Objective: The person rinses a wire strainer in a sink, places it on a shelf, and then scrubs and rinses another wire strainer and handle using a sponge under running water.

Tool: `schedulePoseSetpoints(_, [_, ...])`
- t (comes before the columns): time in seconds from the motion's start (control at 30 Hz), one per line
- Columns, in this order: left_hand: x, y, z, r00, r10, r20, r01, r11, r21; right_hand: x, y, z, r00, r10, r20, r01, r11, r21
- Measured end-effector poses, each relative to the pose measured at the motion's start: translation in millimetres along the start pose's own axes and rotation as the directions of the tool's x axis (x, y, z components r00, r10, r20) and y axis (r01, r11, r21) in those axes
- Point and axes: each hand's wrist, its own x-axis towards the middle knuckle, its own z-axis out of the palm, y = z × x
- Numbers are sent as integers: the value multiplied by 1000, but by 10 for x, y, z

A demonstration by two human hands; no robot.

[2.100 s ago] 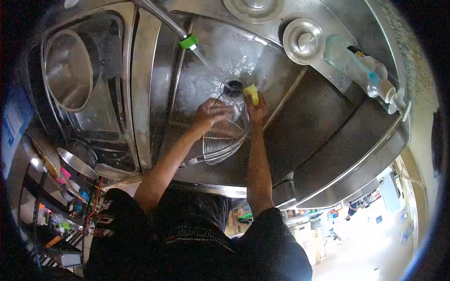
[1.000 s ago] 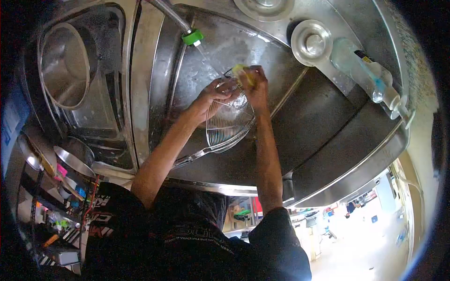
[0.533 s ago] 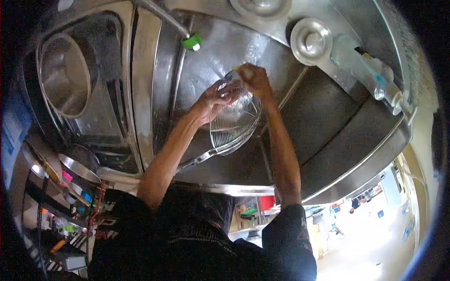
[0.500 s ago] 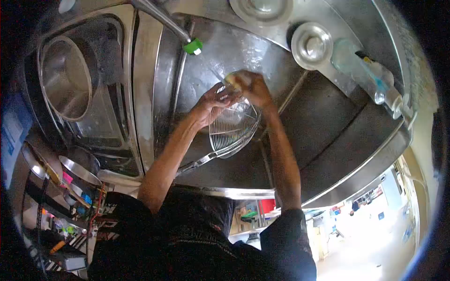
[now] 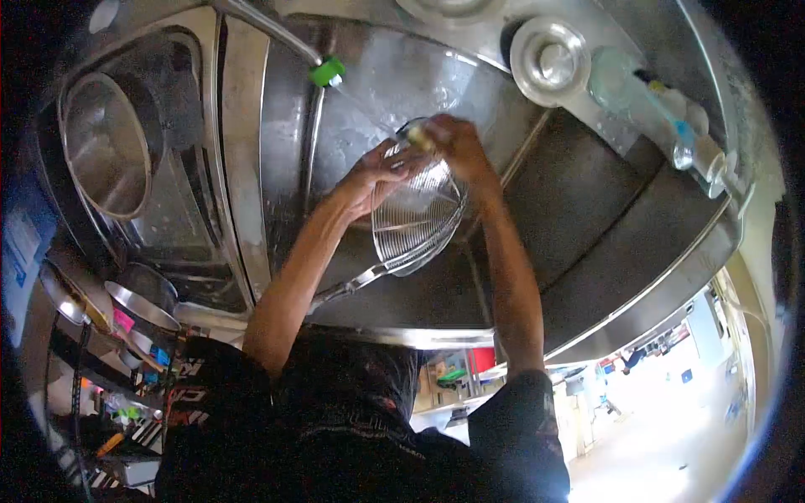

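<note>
A round wire strainer [image 5: 415,226] is tilted over the sink, its handle [image 5: 345,289] pointing back toward my body. My left hand [image 5: 373,180] grips the strainer's far side, fingers closed at the rim. Against that same far end, my right hand [image 5: 457,149] is closed around a small yellowish sponge [image 5: 419,138]; motion blurs its fingers. Just beyond the hands, a thin water stream runs from the green-tipped faucet [image 5: 327,72] toward them. Part of the strainer's far edge is hidden by my fingers.
The steel sink [image 5: 579,243] surrounds my hands. To the left, a large round pot [image 5: 107,147] lies in another basin. Metal bowls [image 5: 551,63] and a clear bottle [image 5: 671,134] line the back right ledge. Pans [image 5: 142,298] sit on the lower-left shelves.
My right hand and the sponge have shifted slightly at the strainer's far end. The strainer stays in nearly the same place, while the whole view has moved a little.
</note>
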Motion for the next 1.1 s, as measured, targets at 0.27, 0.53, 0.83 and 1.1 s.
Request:
schedulePoseSetpoints(0.27, [35,-11,77,998,-65,14,65,998,17,17,-140,-127,916,394,-74,-401,906,-138])
schedulePoseSetpoints(0.53, [141,94,146,995,-48,84,51,998,-30,-45,-187,-147,970,241,-31,-241,970,-7])
schedulePoseSetpoints(0.83, [185,99,19,998,-13,56,13,1000,9,-39,-340,-193,989,71,-131,-64,996,60])
schedulePoseSetpoints(1.1, [225,113,87,995,72,62,-64,991,-120,-77,-239,-200,953,257,-158,-226,956,189])
